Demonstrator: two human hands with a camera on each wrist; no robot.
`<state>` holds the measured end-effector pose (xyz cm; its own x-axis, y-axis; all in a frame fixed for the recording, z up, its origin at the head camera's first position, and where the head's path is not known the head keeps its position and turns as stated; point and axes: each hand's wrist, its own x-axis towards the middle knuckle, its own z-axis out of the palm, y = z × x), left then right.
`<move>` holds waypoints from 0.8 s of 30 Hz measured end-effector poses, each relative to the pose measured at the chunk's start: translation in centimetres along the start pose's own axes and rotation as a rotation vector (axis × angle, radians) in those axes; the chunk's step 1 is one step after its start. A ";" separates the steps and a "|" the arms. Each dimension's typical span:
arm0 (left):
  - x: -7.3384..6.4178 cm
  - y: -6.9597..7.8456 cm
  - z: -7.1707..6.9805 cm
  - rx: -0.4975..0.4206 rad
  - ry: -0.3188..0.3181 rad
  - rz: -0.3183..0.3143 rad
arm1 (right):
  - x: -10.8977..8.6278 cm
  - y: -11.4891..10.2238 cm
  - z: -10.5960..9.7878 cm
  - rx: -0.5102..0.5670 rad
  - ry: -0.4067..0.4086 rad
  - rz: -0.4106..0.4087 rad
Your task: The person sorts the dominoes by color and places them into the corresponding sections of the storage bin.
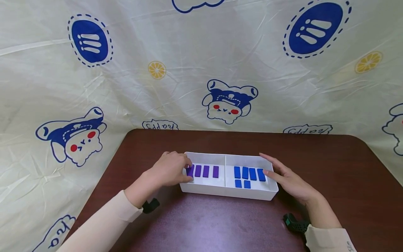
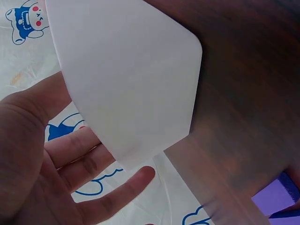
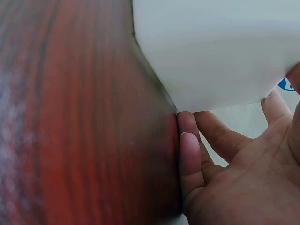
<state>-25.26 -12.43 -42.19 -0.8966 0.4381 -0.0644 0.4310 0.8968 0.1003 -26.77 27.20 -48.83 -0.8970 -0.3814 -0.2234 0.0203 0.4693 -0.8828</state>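
A white two-compartment tray (image 1: 225,189) lies on the table. Several purple blocks (image 1: 206,171) stand in a row in its left compartment. The right compartment holds a row of several blue blocks (image 1: 245,173) with two shorter ones in front. My left hand (image 1: 171,168) reaches over the tray's left end and pinches the leftmost purple block between thumb and fingers; in the left wrist view the end wall hides those tips. At the other end my right hand (image 1: 292,180) grips the tray, thumb over the rim near the rightmost blue block, other fingers outside the wall (image 3: 215,75).
The dark brown wooden table (image 1: 220,224) has rounded far corners. Behind it hangs a pale printed sheet (image 1: 182,94). Purple pieces (image 2: 274,199) show at the lower right corner of the left wrist view. A dark strap (image 1: 296,224) sits at the right wrist.
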 end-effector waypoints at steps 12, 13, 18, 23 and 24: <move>0.7 0.1 -0.4 -0.068 -0.116 -0.002 | 0.0 0.0 0.0 0.009 0.005 0.009; 0.7 0.1 -0.4 -0.070 -0.127 -0.004 | 0.0 0.0 0.0 0.010 0.005 0.009; 1.0 0.0 -0.3 -0.077 -0.170 0.004 | 0.1 0.1 -0.1 0.016 -0.001 0.006; 1.3 -0.1 -0.2 -0.095 -0.208 0.002 | 0.1 0.2 -0.1 0.014 -0.002 0.003; 1.3 -0.1 -0.2 -0.097 -0.213 0.003 | 0.1 0.2 -0.1 0.015 -0.002 0.004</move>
<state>-26.52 -12.00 -42.12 -0.8492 0.4532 -0.2711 0.4126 0.8898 0.1950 -26.90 27.28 -48.96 -0.8958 -0.3815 -0.2281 0.0308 0.4587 -0.8881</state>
